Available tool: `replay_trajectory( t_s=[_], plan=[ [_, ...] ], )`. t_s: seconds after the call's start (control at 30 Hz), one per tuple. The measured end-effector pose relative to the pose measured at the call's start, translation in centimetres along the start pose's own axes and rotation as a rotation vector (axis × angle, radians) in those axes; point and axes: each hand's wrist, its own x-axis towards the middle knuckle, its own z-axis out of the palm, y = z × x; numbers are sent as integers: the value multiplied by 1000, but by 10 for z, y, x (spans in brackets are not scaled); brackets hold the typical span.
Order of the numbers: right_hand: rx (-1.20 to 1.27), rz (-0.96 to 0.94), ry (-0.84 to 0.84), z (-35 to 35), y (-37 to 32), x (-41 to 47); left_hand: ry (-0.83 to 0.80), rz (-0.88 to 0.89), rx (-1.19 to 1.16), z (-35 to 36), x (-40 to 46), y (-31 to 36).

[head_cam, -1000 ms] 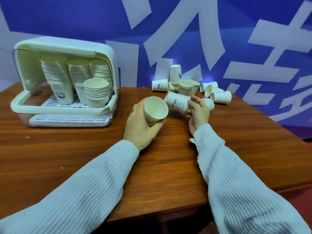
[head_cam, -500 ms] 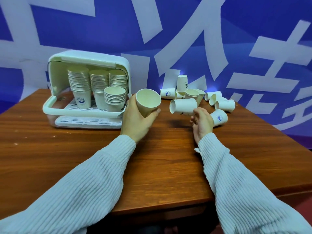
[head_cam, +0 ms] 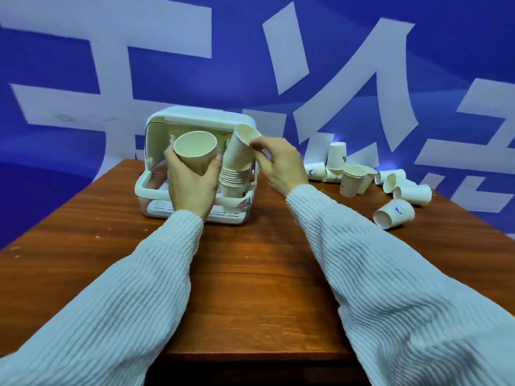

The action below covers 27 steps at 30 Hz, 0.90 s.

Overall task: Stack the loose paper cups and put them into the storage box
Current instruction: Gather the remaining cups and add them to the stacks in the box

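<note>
1. Plainly, the right hand [head_cam: 281, 165] pinches a paper cup [head_cam: 239, 151] at its rim, thumb and forefinger closed on the lip, the other fingers loosely curled behind. The cup hangs tilted, mouth up and toward the person, its base dipping onto the short stack [head_cam: 232, 179] at the right side of the storage box [head_cam: 195, 174].

2. The left hand [head_cam: 191, 182] wraps a second cup [head_cam: 195, 151] round the lower wall, fingers on one side and thumb on the other, mouth turned toward the camera. It is held in front of the box opening, clear of the bench [head_cam: 250, 260].

3. These cups look very light and thin-walled, I'd say: easy to lift, but easy to dent if squeezed mid-wall. The rolled rim and the base are the stiffest places, so a rim pinch or a gentle grip low down seems right. Nested cups tend to wedge, so the tilted one likely needs straightening before it drops in.

4. Both forearms, in ribbed pale sleeves, reach forward across the bench, wrists raised, the right wrist bent down toward the stack.

5. Beyond, taller stacks stand deeper in the box, mostly hidden behind the hands. The box sits toward the bench's far left corner.

6. The loose cups [head_cam: 390, 188] lie scattered near the far right edge, some upright, most on their sides.
</note>
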Motion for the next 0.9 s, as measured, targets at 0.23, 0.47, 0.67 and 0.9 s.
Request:
replay_trajectory(
  t_s=[0.23,0.47,0.67,0.9],
  plan=[
    [-201,-84,-379,17,-11,25,-43,20,70,-14,11,-10],
    [-335,-109,-570,37,-3,7,-41,57,134,-2,26,-6],
    [-106,51,-178,30,11,-15,-121,173,205,18,42,9],
    [-63,147,-118,8,39,-52,-356,210,485,51,48,0]
  ],
)
